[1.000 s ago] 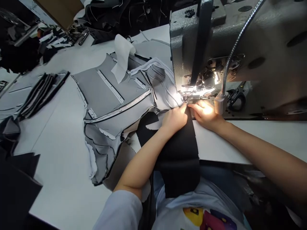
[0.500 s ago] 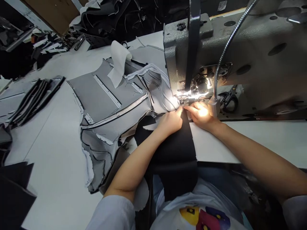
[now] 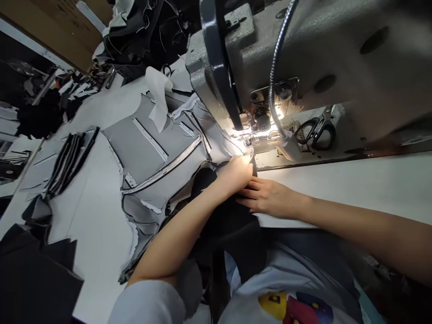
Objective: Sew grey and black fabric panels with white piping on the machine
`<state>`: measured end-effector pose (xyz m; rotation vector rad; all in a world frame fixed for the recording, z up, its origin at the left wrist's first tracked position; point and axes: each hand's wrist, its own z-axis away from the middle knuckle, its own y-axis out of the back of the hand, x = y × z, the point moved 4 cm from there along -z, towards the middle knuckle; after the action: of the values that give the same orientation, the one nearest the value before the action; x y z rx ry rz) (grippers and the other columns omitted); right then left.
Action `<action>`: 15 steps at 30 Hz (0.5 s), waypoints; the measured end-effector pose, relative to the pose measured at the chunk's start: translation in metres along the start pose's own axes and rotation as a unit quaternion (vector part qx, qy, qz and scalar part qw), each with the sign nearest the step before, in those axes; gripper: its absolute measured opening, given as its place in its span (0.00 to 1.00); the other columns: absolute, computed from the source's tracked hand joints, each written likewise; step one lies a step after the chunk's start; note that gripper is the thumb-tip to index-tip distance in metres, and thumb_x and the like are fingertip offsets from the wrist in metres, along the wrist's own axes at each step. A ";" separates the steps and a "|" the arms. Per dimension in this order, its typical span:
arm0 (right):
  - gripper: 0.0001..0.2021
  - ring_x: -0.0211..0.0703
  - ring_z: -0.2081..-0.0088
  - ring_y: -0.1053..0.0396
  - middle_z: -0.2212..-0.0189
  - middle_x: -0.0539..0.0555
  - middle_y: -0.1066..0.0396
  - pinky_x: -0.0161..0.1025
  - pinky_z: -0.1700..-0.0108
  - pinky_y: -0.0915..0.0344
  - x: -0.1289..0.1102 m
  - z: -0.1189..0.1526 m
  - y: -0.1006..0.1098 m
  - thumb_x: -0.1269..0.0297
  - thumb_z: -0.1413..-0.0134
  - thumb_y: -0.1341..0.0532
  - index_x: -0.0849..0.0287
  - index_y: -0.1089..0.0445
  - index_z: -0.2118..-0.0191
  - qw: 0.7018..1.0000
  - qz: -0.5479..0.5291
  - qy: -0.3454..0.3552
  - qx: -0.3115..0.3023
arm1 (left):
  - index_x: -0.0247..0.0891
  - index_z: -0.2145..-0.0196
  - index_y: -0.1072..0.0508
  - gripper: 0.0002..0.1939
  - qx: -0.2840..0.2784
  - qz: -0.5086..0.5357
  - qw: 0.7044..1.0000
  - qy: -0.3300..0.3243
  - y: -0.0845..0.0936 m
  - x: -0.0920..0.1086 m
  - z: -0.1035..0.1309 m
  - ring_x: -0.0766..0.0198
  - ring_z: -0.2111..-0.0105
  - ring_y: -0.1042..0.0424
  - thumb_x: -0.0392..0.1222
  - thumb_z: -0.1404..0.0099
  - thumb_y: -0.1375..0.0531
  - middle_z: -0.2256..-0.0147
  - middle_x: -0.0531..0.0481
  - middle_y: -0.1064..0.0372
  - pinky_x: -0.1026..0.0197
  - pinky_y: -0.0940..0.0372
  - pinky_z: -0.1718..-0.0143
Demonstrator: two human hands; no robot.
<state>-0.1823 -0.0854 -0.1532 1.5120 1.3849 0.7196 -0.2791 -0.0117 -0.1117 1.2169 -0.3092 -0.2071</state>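
Under the lit needle area of a sewing machine (image 3: 256, 130) lies the edge of a grey sewn piece (image 3: 135, 144) with white strips, spread out to the left. My left hand (image 3: 235, 173) is closed at that edge, just in front of the presser foot, with its fingertips pressed on the fabric. Black fabric (image 3: 236, 229) hangs from there toward my lap. My right hand (image 3: 265, 196) lies flat with fingers spread on the black fabric, just right of and below my left hand.
Black-handled scissors (image 3: 317, 130) rest on the machine bed. A metal flexible lamp neck (image 3: 278, 58) hangs before the machine head. Stacked grey pieces (image 3: 72, 157) and black pieces (image 3: 33, 270) lie at the left, with dark fabric (image 3: 145, 40) heaped behind.
My right hand has moved from beside the presser foot down and toward me, opening onto the black fabric. My left hand stays near the needle. The view has tilted and shifted.
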 end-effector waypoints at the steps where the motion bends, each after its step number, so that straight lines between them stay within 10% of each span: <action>1: 0.18 0.52 0.47 0.32 0.50 0.61 0.27 0.50 0.41 0.38 0.000 -0.004 -0.002 0.60 0.40 0.37 0.61 0.28 0.47 1.000 0.003 -0.012 0.013 | 0.28 0.59 0.26 0.16 -0.011 -0.019 1.000 -0.008 -0.001 0.003 -0.002 0.55 0.59 0.26 0.28 0.35 0.52 0.62 0.39 0.26 0.57 0.33 0.52; 15: 0.13 0.47 0.51 0.31 0.58 0.56 0.24 0.44 0.46 0.34 0.033 0.007 0.020 0.73 0.41 0.46 0.60 0.25 0.56 0.984 -0.131 -0.092 0.073 | 0.32 0.37 0.37 0.23 0.043 -0.136 0.989 0.043 -0.019 0.005 0.000 0.54 0.54 0.28 0.34 0.27 0.53 0.55 0.38 0.28 0.58 0.33 0.53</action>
<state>-0.1617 -0.0542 -0.1433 1.4324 1.4834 0.3133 -0.2745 -0.0199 -0.1293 1.3493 -0.0753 -0.3795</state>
